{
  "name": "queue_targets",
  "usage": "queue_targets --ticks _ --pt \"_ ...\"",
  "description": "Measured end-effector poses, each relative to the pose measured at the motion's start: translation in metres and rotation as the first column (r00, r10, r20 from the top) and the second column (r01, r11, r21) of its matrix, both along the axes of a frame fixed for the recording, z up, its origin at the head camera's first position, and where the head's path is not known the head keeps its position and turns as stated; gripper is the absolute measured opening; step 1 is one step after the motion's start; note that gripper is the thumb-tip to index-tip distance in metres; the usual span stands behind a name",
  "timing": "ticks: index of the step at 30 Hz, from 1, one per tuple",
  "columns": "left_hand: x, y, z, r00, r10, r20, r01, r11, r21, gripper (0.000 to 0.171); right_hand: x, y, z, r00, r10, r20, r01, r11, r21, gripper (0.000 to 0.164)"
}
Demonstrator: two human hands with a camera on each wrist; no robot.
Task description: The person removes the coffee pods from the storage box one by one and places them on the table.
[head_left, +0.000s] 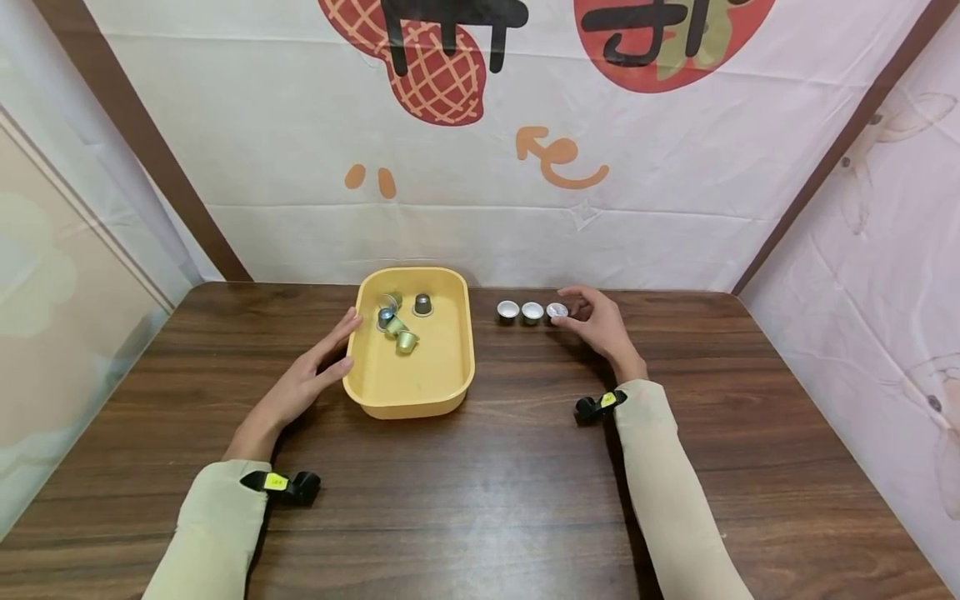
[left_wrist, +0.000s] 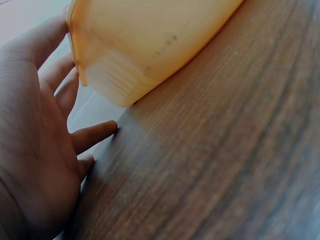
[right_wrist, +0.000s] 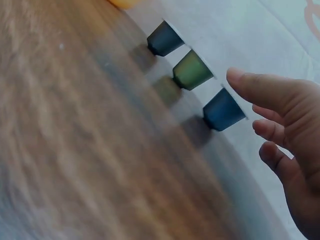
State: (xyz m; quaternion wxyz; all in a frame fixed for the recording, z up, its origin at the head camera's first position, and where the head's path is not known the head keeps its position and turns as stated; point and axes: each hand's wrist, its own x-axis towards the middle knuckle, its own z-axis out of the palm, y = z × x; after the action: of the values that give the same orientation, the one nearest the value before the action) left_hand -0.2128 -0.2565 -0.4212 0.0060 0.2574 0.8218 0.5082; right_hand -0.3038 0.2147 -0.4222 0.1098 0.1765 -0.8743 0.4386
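Three coffee capsules stand in a row on their narrow ends, pale lids up: a dark one (right_wrist: 165,39), a green one (right_wrist: 192,71) and a blue one (right_wrist: 225,111). My right hand (head_left: 600,323) is at the blue capsule, thumb and forefinger spread on either side of its rim; in the right wrist view the thumb tip is right by the lid. To the left is a yellow plastic tray (head_left: 412,410). My left hand (head_left: 303,379) rests against the tray's left side with its fingers extended. Inside lie green capsules (head_left: 407,342), a blue one (head_left: 385,317) and a dark grey one (head_left: 423,303).
The brown wooden table (head_left: 480,500) meets a printed white cloth (head_left: 465,233) just behind the tray and the capsule row. More cloth hangs at both sides. Each wrist wears a black camera band (head_left: 600,406).
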Motion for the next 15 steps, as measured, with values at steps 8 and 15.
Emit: queue_targets --ticks 8,15 --pt "-0.001 0.000 0.001 1.000 0.012 -0.002 -0.012 1.000 -0.015 0.058 0.006 -0.008 0.019 0.999 0.012 -0.039 -0.014 0.999 -0.050 0.043" --pt "0.000 -0.002 -0.001 1.000 0.019 -0.004 -0.019 1.000 -0.016 0.057 0.006 -0.034 0.037 0.974 0.155 -0.166 -0.164 0.986 -0.036 0.039"
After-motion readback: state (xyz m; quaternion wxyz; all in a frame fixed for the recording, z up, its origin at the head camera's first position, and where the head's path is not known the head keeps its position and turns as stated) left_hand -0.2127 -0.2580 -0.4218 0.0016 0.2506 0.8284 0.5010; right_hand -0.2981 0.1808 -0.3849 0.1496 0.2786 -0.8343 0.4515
